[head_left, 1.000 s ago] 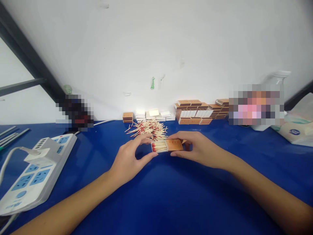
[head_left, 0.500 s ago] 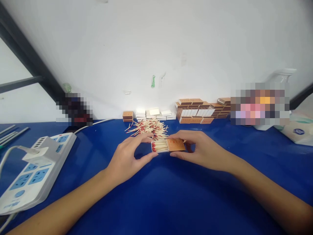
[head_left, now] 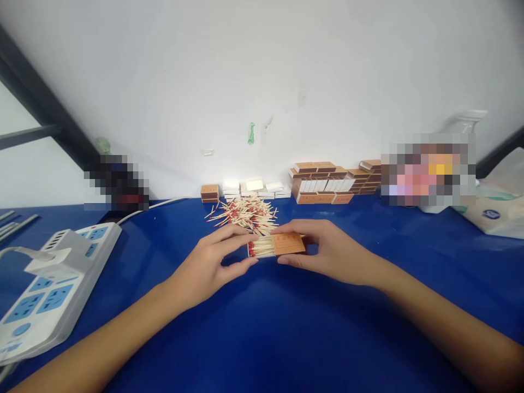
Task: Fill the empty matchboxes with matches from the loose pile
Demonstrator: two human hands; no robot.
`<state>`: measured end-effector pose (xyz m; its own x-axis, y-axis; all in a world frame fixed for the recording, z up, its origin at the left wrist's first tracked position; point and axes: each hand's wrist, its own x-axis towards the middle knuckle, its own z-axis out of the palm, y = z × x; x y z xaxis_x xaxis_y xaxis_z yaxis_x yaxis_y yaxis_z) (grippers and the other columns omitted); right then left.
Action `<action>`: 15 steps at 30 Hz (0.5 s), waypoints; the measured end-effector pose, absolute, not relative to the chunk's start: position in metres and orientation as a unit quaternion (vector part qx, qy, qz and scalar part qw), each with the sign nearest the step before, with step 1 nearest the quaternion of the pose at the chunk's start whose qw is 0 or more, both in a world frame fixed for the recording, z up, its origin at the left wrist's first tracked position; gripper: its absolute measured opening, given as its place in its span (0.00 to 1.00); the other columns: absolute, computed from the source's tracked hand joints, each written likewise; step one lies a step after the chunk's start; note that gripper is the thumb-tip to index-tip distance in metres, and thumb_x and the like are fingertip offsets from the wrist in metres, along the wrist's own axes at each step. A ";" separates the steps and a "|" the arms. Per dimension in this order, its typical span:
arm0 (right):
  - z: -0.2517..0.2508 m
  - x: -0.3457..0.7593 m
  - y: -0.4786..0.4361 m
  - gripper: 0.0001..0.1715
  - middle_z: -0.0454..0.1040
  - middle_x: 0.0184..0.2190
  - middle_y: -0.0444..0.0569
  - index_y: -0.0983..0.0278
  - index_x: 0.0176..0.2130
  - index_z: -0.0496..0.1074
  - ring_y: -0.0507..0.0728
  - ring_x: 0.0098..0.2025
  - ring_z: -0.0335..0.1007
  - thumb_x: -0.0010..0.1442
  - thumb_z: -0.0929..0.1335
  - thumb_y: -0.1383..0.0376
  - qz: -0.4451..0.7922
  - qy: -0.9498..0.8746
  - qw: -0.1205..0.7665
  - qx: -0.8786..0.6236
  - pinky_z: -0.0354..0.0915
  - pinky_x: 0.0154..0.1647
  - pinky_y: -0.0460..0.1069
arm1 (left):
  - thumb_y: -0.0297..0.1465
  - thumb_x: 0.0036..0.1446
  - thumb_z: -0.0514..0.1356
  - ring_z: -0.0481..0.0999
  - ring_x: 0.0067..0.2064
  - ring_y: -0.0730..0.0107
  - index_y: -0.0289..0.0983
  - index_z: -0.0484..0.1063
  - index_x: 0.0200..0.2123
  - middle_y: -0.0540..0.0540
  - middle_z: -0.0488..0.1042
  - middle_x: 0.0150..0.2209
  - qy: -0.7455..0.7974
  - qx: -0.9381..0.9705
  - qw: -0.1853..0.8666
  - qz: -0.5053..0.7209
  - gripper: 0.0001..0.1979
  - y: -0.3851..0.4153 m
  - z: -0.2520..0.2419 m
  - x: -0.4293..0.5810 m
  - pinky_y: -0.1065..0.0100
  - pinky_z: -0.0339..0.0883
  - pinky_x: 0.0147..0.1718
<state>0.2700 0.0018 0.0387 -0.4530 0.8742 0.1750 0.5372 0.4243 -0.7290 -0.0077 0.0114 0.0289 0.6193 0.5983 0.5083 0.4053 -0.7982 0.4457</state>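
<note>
We have matchbox (head_left: 289, 244) between left hand (head_left: 209, 263) and right hand (head_left: 333, 254), match pile (head_left: 248, 214) behind. Stacked matchboxes (head_left: 325, 198) sit right of pile, power strip (head_left: 57, 299) far left.

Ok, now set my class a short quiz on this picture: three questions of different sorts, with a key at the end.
1. Multiple choice. Which hand has its fingers on the matchbox sleeve?
A) the left only
B) the right only
C) neither

2. True or false? In the partly slid-out matchbox tray, the red match heads are at the end nearest the sleeve.

3. Fill in the blank. The heap of loose matches lies on a ____ tabletop.

Key:
1. B, the right hand.
2. False; they are at the outer end, by the fingers of the left hand.
3. Blue.
</note>
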 end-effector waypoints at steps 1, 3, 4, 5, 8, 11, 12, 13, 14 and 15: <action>0.039 0.269 0.001 0.27 0.82 0.45 0.51 0.57 0.55 0.79 0.60 0.40 0.75 0.60 0.75 0.49 0.292 -0.803 0.271 -0.443 0.71 0.42 0.54 | 0.30 0.65 0.66 0.81 0.51 0.60 0.43 0.76 0.58 0.42 0.79 0.52 0.281 0.886 0.152 0.336 0.18 0.011 0.029 -0.007 0.57 0.78 0.52; 0.040 0.268 -0.001 0.26 0.82 0.44 0.51 0.57 0.54 0.79 0.60 0.39 0.75 0.60 0.75 0.49 0.276 -0.809 0.264 -0.446 0.70 0.41 0.53 | 0.30 0.63 0.68 0.81 0.49 0.61 0.43 0.77 0.56 0.43 0.79 0.50 0.284 0.878 0.171 0.345 0.18 0.011 0.028 -0.005 0.57 0.79 0.51; 0.040 0.268 -0.002 0.26 0.82 0.43 0.51 0.57 0.54 0.80 0.60 0.39 0.75 0.60 0.75 0.49 0.273 -0.809 0.266 -0.448 0.69 0.41 0.53 | 0.30 0.62 0.68 0.81 0.49 0.62 0.43 0.78 0.55 0.43 0.79 0.49 0.289 0.872 0.182 0.352 0.18 0.011 0.028 -0.004 0.58 0.79 0.51; 0.041 0.267 -0.002 0.26 0.82 0.43 0.50 0.57 0.54 0.80 0.60 0.39 0.75 0.60 0.75 0.49 0.273 -0.807 0.268 -0.449 0.69 0.41 0.53 | 0.30 0.62 0.69 0.81 0.48 0.63 0.43 0.78 0.54 0.44 0.80 0.49 0.293 0.865 0.194 0.359 0.17 0.010 0.027 -0.004 0.59 0.79 0.50; 0.042 0.266 -0.004 0.27 0.82 0.44 0.51 0.56 0.55 0.80 0.61 0.41 0.75 0.61 0.75 0.47 0.283 -0.809 0.268 -0.440 0.69 0.43 0.54 | 0.31 0.60 0.71 0.82 0.44 0.66 0.42 0.79 0.54 0.45 0.81 0.47 0.305 0.844 0.225 0.380 0.18 0.007 0.026 -0.001 0.62 0.80 0.48; 0.042 0.263 -0.006 0.29 0.81 0.46 0.52 0.56 0.56 0.79 0.63 0.45 0.76 0.61 0.75 0.46 0.310 -0.810 0.263 -0.423 0.69 0.46 0.55 | 0.34 0.57 0.73 0.82 0.41 0.66 0.42 0.80 0.53 0.46 0.82 0.43 0.319 0.822 0.252 0.400 0.20 0.004 0.026 0.002 0.62 0.81 0.45; 0.042 0.261 -0.007 0.29 0.81 0.47 0.52 0.56 0.56 0.79 0.63 0.46 0.76 0.60 0.75 0.46 0.326 -0.805 0.264 -0.420 0.70 0.46 0.55 | 0.36 0.56 0.74 0.82 0.41 0.65 0.43 0.81 0.52 0.46 0.82 0.42 0.322 0.814 0.260 0.407 0.20 0.002 0.026 0.002 0.62 0.81 0.45; 0.042 0.259 -0.008 0.29 0.81 0.47 0.51 0.56 0.56 0.79 0.63 0.46 0.76 0.60 0.76 0.47 0.346 -0.797 0.266 -0.418 0.70 0.46 0.54 | 0.38 0.55 0.74 0.82 0.40 0.64 0.43 0.81 0.51 0.46 0.82 0.41 0.325 0.808 0.268 0.412 0.20 0.001 0.026 0.003 0.62 0.81 0.44; 0.042 0.256 -0.010 0.29 0.81 0.47 0.51 0.56 0.56 0.78 0.63 0.46 0.76 0.60 0.76 0.48 0.369 -0.788 0.269 -0.413 0.70 0.45 0.54 | 0.40 0.55 0.74 0.82 0.40 0.64 0.43 0.82 0.50 0.45 0.83 0.41 0.328 0.803 0.275 0.415 0.20 0.000 0.025 0.004 0.61 0.81 0.44; 0.041 0.253 -0.012 0.28 0.81 0.47 0.50 0.56 0.56 0.77 0.62 0.46 0.76 0.61 0.76 0.50 0.393 -0.778 0.273 -0.407 0.70 0.45 0.53 | 0.42 0.54 0.74 0.82 0.40 0.64 0.43 0.82 0.49 0.45 0.83 0.40 0.329 0.799 0.281 0.417 0.21 0.000 0.025 0.005 0.61 0.81 0.43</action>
<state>0.2529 -0.0117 0.0412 -0.5201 0.8476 0.1054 0.4183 0.3604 -0.8337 0.0046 -0.0004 0.0251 0.4351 0.7608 0.4815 0.2915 -0.6250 0.7241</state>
